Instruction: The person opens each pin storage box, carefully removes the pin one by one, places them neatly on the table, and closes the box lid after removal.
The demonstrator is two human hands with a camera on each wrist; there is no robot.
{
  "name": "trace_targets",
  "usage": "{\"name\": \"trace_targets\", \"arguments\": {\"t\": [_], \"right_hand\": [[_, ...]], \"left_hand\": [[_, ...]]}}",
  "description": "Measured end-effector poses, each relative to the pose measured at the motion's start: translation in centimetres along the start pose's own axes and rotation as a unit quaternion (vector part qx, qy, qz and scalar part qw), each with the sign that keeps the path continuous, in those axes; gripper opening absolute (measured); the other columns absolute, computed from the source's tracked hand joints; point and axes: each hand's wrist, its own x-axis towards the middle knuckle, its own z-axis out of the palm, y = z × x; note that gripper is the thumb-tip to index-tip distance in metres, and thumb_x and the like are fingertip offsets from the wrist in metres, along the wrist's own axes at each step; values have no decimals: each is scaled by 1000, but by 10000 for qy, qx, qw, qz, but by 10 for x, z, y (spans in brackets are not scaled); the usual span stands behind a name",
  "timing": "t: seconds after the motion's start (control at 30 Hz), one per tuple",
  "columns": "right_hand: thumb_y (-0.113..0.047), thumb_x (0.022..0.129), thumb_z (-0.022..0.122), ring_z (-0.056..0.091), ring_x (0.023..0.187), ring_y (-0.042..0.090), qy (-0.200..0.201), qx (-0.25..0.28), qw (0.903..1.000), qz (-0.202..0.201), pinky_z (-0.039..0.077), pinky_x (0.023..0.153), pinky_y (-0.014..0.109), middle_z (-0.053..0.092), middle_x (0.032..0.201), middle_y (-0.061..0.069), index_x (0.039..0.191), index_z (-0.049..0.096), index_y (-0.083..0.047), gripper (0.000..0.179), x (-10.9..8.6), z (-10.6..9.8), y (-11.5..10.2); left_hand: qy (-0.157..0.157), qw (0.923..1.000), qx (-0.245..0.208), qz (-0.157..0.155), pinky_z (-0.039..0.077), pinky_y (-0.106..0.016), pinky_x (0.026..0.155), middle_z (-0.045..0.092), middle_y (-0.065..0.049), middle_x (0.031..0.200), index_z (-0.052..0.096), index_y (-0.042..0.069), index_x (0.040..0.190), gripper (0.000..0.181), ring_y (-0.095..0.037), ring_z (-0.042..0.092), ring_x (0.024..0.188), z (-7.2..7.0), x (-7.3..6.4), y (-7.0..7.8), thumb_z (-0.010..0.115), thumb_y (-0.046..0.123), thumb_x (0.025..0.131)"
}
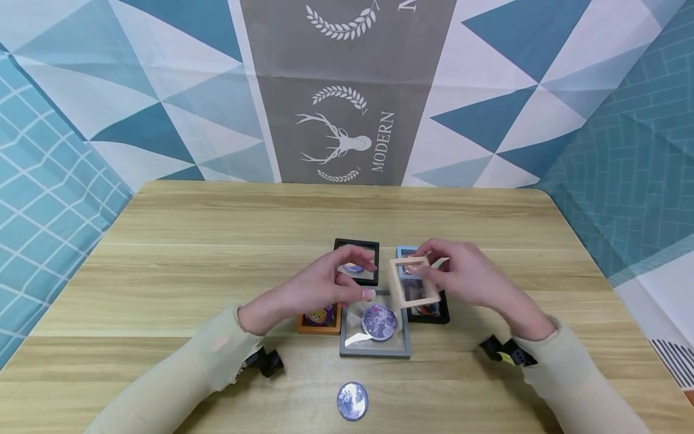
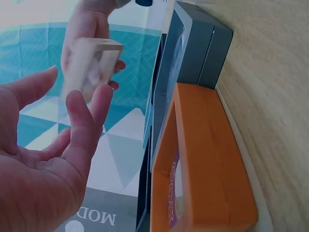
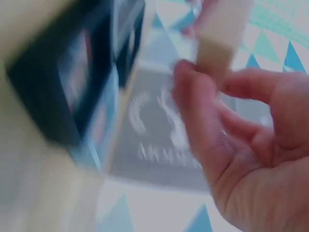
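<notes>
My right hand [image 1: 468, 274] pinches a beige square frame [image 1: 397, 286] between thumb and fingers, held tilted above the other frames. Its middle opening shows the things behind. Facing it, my left hand [image 1: 328, 280] holds nothing; its fingers are loosely bent over the grey frame [image 1: 374, 353]. Behind that frame's clear film sits a round purple badge [image 1: 379, 322]. In the left wrist view the orange frame [image 2: 212, 159] stands close beside the left hand. The right wrist view is blurred, with a dark frame [image 3: 41, 92] left of the right hand.
Around the grey frame lie a black frame [image 1: 356, 242] behind, a light blue frame [image 1: 399, 252] behind right, and another black frame [image 1: 428, 319] at right. A loose round badge [image 1: 352, 401] lies near the front of the wooden table [image 1: 217, 229]. Patterned cloth [image 1: 206, 90] hangs behind.
</notes>
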Motion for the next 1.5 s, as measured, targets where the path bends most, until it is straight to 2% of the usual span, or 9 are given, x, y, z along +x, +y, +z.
{"name": "trace_targets", "arguments": {"t": [0.2,0.37,0.47,0.57,0.73,0.83,1.1,1.37,1.5], "right_hand": [[-15,96,63,63,74,20,168,-1236,9916,350,50,59,33,68,102,15,115,64,-5,21,-6,-36,20],[-9,96,59,57,70,19,-117,-1812,9821,493,47,61,37,66,92,11,110,62,0,17,-3,-53,43],[-7,95,58,55,69,20,-462,-1890,9784,695,47,62,39,63,87,10,107,60,3,16,2,-55,57],[-7,94,58,54,69,22,-727,-1897,9744,959,47,62,38,62,86,11,106,60,5,17,6,-55,68],[-6,94,60,53,69,22,-857,-1898,9709,1186,46,59,36,62,85,12,102,62,6,14,10,-52,77],[-6,94,61,53,69,22,-907,-1935,9693,1215,46,60,35,62,84,11,100,64,5,14,11,-50,81],[-20,95,66,53,68,22,-897,-2016,9645,1450,46,60,35,63,79,8,94,67,3,23,14,-45,84],[-23,93,69,54,69,22,-871,-2234,9598,1459,47,62,37,63,80,7,95,67,1,24,13,-47,78],[-24,94,66,57,72,24,-729,-2361,9579,1463,50,66,42,65,86,10,101,67,2,26,11,-47,71]], "left_hand": [[-166,9994,278,-141,56,-44,79,52,-13,133,48,8,136,49,-31,67,96,-2,-1,0,70,20,94],[-444,9900,1338,-80,54,-38,82,58,-6,123,55,8,129,45,-19,62,103,2,-4,1,73,26,92],[-396,9759,2140,177,51,-40,90,60,-6,122,57,9,126,46,-21,57,110,6,-7,2,76,29,90],[-249,9537,2980,310,45,-41,98,58,-5,125,59,11,125,50,-22,53,115,11,-9,3,79,35,86],[-286,9062,4219,35,41,-41,105,51,-5,137,57,15,133,69,-23,46,125,17,-12,5,82,47,78],[-357,8872,4598,-129,43,-38,101,49,-4,136,56,16,135,78,-21,43,121,20,-13,3,84,53,73],[-570,8605,5062,82,45,-32,91,47,0,121,53,15,140,98,-18,38,109,21,-17,0,85,65,63],[-444,8531,5196,179,45,-34,96,44,-4,126,49,14,142,104,-20,38,112,23,-17,-3,88,62,60],[-398,8415,5385,182,45,-33,96,44,-4,127,49,14,142,106,-21,38,112,23,-17,-5,88,64,58]]}}
